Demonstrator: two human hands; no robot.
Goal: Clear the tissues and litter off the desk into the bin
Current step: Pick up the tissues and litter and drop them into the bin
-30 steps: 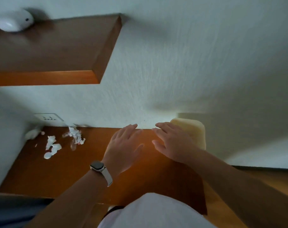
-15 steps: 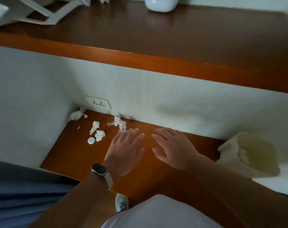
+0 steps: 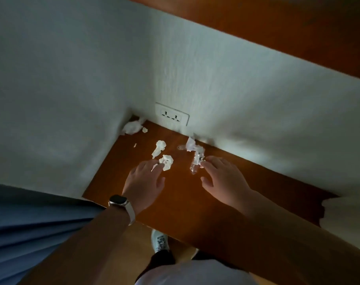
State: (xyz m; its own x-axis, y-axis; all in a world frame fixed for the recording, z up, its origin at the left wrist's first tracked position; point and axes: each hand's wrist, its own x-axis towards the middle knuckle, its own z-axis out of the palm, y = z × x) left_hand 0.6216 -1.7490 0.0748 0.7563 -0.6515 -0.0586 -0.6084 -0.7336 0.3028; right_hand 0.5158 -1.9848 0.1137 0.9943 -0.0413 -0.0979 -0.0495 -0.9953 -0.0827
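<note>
Crumpled white tissues lie on the brown wooden desk (image 3: 187,194). One wad (image 3: 131,126) sits in the far left corner, a second tissue (image 3: 159,148) lies further out, and a third (image 3: 167,161) rests at the fingertips of my left hand (image 3: 143,183). A torn clear wrapper with white paper (image 3: 196,155) lies by the back wall, touching the fingertips of my right hand (image 3: 224,177). Both hands hover flat over the desk with fingers spread, holding nothing. Only a pale edge of the bin (image 3: 339,212) shows at the right.
A white wall socket (image 3: 172,117) sits just above the desk at the back. A wooden shelf (image 3: 277,27) overhangs the desk. Blue fabric (image 3: 31,223) lies at the lower left. My shoe (image 3: 159,240) stands on the floor below the desk's front edge.
The view has swung left and down toward the corner. Both hands have moved forward and apart, so their fingertips now reach the nearest tissue and the wrapper. The bin has slid almost out of view.
</note>
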